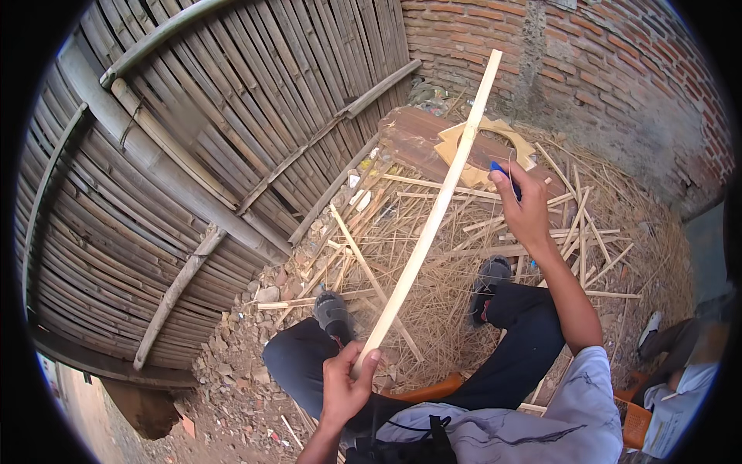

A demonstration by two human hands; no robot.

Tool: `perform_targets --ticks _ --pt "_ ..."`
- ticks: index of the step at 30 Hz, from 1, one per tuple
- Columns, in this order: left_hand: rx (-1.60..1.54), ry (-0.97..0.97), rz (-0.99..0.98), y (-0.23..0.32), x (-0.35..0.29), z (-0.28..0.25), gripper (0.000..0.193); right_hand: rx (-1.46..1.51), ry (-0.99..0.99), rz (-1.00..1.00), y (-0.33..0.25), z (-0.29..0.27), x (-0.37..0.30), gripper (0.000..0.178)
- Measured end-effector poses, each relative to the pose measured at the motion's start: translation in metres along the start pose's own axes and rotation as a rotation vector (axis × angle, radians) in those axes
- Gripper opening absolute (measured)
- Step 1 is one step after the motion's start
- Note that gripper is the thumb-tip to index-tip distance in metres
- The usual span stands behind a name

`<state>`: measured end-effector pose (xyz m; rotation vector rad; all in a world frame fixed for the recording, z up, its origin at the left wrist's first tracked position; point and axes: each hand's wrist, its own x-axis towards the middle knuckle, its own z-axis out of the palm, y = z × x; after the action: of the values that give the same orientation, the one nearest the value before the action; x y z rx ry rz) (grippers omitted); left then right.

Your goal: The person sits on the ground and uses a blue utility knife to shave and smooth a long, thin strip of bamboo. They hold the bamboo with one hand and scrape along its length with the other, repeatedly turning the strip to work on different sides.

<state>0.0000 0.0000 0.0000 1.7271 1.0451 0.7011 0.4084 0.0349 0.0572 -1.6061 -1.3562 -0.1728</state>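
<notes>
My left hand [346,389] is closed around the lower end of a long pale bamboo strip [430,232]. The strip slants up and away from me, its far end high in front of the brick wall. To the right of the strip, my right hand [527,207] is closed on a small blue tool [495,167]. Fingers cover most of that tool, so its kind and any blade cannot be made out. Beyond my hands, a reddish-brown board [410,143] lies on the ground. A jagged piece of light-brown sheet [450,148] rests on it, partly behind the strip.
Loose strips [583,224] and thin shavings [440,309] cover the ground around my shoes. A bamboo wall [232,116] rises at left, a brick wall [603,62] ahead. At the lower right, another person's leg [676,344] shows near an orange plastic seat [635,421].
</notes>
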Motion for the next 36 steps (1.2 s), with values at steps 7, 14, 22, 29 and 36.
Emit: perform_targets --ticks 7,14,22,29,36 --pt "-0.226 0.012 -0.031 0.001 0.026 0.014 0.02 0.116 -0.188 -0.315 -0.044 0.041 -0.041 0.032" --pt "-0.204 0.079 -0.013 0.022 0.029 0.026 0.023 0.069 -0.259 -0.455 -0.076 0.046 -0.067 0.031" --pt "-0.094 0.16 -0.007 0.022 0.027 0.027 0.024 0.011 -0.211 -0.408 -0.068 0.042 -0.058 0.031" --pt "-0.071 0.106 -0.08 0.017 0.012 0.021 0.023 -0.002 -0.146 -0.224 -0.041 0.031 -0.029 0.03" --pt "-0.076 0.007 -0.102 -0.011 -0.008 0.007 0.022 -0.1 -0.114 -0.109 0.03 0.028 0.005 0.033"
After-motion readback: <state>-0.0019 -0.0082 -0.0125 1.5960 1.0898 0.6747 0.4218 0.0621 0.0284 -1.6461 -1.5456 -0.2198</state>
